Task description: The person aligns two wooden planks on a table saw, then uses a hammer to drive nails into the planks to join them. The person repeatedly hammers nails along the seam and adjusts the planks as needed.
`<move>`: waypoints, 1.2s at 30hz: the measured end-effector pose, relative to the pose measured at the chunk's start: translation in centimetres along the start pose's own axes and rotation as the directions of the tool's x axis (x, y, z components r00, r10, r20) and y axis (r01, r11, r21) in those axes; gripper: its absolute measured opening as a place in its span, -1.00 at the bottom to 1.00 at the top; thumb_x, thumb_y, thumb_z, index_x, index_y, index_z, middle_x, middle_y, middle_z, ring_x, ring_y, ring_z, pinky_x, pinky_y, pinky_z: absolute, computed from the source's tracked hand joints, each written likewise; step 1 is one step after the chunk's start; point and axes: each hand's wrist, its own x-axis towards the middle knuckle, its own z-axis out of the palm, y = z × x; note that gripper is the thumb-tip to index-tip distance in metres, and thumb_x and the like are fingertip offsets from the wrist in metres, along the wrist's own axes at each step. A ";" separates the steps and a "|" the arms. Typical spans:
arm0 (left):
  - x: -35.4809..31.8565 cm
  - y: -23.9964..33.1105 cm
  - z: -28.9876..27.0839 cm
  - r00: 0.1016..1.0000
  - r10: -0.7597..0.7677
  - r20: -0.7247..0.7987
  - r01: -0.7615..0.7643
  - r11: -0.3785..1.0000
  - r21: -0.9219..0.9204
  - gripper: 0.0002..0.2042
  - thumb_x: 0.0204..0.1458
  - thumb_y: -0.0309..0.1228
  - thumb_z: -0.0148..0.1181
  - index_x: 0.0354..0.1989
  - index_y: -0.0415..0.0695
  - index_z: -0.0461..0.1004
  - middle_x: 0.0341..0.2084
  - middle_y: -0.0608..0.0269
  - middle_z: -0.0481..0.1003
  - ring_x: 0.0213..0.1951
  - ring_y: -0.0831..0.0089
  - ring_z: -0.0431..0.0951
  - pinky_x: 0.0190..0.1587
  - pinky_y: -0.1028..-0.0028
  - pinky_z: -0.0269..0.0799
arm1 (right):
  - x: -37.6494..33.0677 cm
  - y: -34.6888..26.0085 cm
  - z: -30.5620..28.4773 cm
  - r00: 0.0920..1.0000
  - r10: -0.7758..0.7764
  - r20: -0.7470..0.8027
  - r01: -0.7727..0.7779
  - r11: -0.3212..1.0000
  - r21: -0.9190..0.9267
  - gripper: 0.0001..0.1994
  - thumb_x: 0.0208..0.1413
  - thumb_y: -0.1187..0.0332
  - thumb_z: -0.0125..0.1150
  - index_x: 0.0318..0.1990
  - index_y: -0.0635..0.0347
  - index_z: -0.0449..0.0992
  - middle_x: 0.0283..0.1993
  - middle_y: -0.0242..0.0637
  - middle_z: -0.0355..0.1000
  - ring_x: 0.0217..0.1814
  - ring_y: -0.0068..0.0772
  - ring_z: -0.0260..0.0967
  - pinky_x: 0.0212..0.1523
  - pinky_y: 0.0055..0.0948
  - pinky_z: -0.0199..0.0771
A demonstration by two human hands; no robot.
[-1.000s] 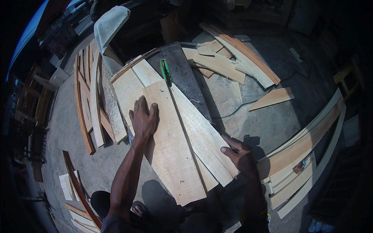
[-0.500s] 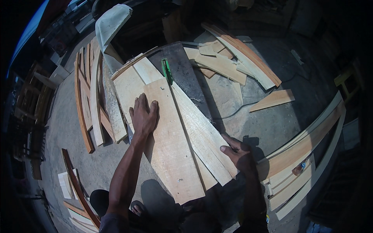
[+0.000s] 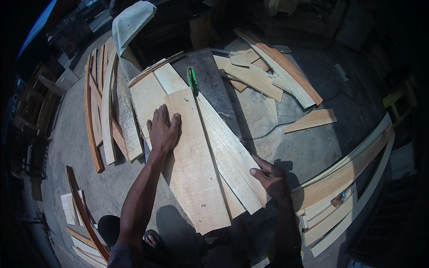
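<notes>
My left hand [image 3: 163, 129] lies flat, fingers spread, on a wide pale wooden board [image 3: 196, 169] that rests on a saw table. The board runs lengthwise toward a green blade guard [image 3: 192, 80] at its far end. A narrower cut strip [image 3: 232, 156] lies along the board's right side. My right hand [image 3: 269, 177] touches the near right edge of that strip with fingers partly curled. Another pale board [image 3: 147, 100] lies under and left of the wide one.
Curved wooden slats [image 3: 100, 111] lie on the concrete floor at left. Offcut planks [image 3: 263, 76] are piled behind the table, and one [image 3: 313, 119] lies alone at right. Long curved boards [image 3: 348, 174] are stacked at the right. A white sack [image 3: 129, 27] sits at the back.
My left hand and the wide board have slid a little farther toward the green guard. My right hand has stayed at the strip's near edge.
</notes>
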 end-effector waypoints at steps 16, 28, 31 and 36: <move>0.9 -0.4 0.3 1.000 0.007 -0.010 -0.007 1.000 -0.005 -0.25 0.33 0.04 -0.02 0.51 -0.32 0.16 0.48 -0.18 0.22 0.58 -0.03 0.05 0.58 -0.11 -0.25 | 0.5 -1.0 0.2 1.000 0.017 0.012 -0.018 0.999 0.043 -0.45 0.29 0.41 0.35 0.41 0.31 0.42 0.11 -0.18 0.64 0.03 -0.57 0.55 0.14 -0.49 0.50; 1.6 -0.6 0.4 1.000 0.006 -0.005 -0.006 1.000 -0.013 -0.23 0.32 0.07 -0.02 0.51 -0.31 0.16 0.49 -0.17 0.22 0.58 -0.03 0.05 0.57 -0.11 -0.25 | 1.2 -1.1 0.1 0.998 -0.051 0.033 0.052 0.999 -0.010 -0.47 0.32 0.40 0.32 0.40 0.34 0.42 0.12 -0.18 0.64 0.05 -0.56 0.55 0.13 -0.49 0.51; 1.8 -0.6 0.4 1.000 0.008 -0.011 -0.009 1.000 -0.014 -0.23 0.32 0.08 -0.02 0.51 -0.31 0.17 0.48 -0.18 0.22 0.57 -0.04 0.06 0.57 -0.12 -0.24 | 1.4 -1.1 0.1 0.999 -0.030 0.033 0.031 0.999 -0.028 -0.46 0.32 0.38 0.32 0.41 0.34 0.41 0.12 -0.18 0.64 0.05 -0.56 0.55 0.13 -0.49 0.51; 2.2 -0.6 0.5 1.000 0.017 -0.021 -0.018 1.000 -0.015 -0.23 0.32 0.08 -0.01 0.50 -0.30 0.18 0.47 -0.18 0.24 0.57 -0.04 0.08 0.57 -0.12 -0.23 | 1.7 -1.1 0.1 0.999 -0.032 0.037 0.032 0.999 -0.014 -0.45 0.32 0.35 0.33 0.41 0.34 0.40 0.12 -0.18 0.64 0.04 -0.56 0.55 0.12 -0.49 0.51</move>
